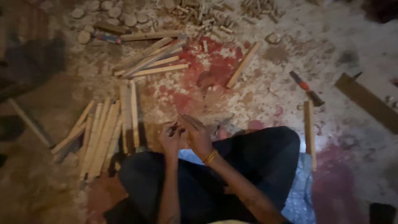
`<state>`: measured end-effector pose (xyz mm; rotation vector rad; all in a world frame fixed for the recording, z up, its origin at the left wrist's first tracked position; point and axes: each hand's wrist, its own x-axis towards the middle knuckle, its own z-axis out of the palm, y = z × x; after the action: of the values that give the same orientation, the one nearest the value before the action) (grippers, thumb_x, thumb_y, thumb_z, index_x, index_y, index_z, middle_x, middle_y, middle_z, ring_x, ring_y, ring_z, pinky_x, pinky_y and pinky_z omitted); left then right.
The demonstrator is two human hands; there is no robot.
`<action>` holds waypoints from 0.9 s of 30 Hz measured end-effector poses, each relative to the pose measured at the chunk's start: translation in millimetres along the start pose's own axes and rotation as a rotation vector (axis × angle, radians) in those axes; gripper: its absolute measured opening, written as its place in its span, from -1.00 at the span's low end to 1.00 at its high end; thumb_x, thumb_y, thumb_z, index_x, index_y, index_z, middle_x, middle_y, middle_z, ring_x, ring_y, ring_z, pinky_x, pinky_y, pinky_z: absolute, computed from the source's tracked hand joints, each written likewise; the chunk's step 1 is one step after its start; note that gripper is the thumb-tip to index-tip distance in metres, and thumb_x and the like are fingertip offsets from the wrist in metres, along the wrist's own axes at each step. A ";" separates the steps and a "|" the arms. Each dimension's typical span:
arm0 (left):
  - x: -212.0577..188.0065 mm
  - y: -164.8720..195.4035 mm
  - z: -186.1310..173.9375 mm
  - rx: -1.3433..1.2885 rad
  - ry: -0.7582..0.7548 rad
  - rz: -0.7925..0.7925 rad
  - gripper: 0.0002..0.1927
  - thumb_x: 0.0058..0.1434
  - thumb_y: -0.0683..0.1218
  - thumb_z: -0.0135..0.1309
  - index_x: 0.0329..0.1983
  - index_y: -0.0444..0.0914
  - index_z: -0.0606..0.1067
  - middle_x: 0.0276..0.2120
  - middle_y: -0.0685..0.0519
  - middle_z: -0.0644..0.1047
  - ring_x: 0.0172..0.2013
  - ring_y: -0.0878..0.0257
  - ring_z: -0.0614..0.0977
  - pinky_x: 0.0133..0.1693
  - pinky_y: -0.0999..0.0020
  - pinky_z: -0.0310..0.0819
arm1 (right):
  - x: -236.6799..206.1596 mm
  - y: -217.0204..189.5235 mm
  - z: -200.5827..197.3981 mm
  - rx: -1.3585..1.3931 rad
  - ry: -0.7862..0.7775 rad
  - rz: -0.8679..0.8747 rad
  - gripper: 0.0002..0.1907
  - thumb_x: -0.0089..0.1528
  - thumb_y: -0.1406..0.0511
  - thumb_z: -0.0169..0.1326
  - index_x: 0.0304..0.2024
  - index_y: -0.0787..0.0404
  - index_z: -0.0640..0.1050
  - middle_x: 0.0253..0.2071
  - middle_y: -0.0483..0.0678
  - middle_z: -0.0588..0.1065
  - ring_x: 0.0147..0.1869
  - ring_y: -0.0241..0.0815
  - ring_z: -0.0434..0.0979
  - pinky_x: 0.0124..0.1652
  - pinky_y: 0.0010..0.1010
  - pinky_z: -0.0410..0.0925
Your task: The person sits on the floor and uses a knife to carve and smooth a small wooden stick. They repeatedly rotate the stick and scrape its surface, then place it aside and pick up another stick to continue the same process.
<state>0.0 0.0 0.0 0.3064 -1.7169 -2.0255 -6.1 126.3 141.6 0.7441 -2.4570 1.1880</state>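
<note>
No packages, labels, signs, screens

Pale raw wood slats, matt; rough dusty floor; gold metal bangles, glossy.

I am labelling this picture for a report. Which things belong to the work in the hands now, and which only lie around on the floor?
In hand:
- left hand and right hand, together on a small dark piece, too blurred to identify

Lying about:
- wooden slats beside the left knee
- hammer
- single slat
- round wooden discs
- short pegs
</note>
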 end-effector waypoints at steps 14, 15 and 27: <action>4.8 64.3 9.7 0.155 -0.085 0.033 -0.72 0.15 -0.36 0.22 -0.07 -0.37 0.54 -0.23 0.00 0.59 -0.20 0.31 0.64 -0.12 0.44 0.57 | -42.2 153.1 -21.3 -0.314 -0.011 0.226 -0.45 0.09 0.51 0.00 0.17 0.25 0.54 0.15 0.17 0.54 0.22 0.19 0.52 0.21 -0.15 0.36; 6.5 63.5 10.2 0.122 -0.091 0.034 -0.72 0.15 -0.37 0.21 -0.06 -0.37 0.53 -0.22 0.00 0.59 -0.18 0.30 0.65 -0.11 0.44 0.57 | -37.9 155.6 -26.5 -0.284 -0.031 0.318 -0.43 0.07 0.53 -0.03 0.15 0.23 0.56 0.14 0.16 0.55 0.22 0.19 0.53 0.20 -0.17 0.38; 8.3 52.0 -12.8 0.050 -0.125 0.023 -0.74 0.25 -0.37 0.03 -0.01 -0.36 0.51 -0.13 0.01 0.58 -0.10 0.31 0.63 -0.06 0.45 0.56 | -10.6 -15.8 5.5 -0.064 0.010 -0.064 -0.35 0.10 0.53 0.03 0.30 0.28 0.45 0.31 0.20 0.46 0.39 0.16 0.45 0.30 -0.11 0.30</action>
<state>9.2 -20.9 49.2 0.1793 -1.8394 -2.0260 11.4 117.0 143.0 0.7909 -2.4318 1.0825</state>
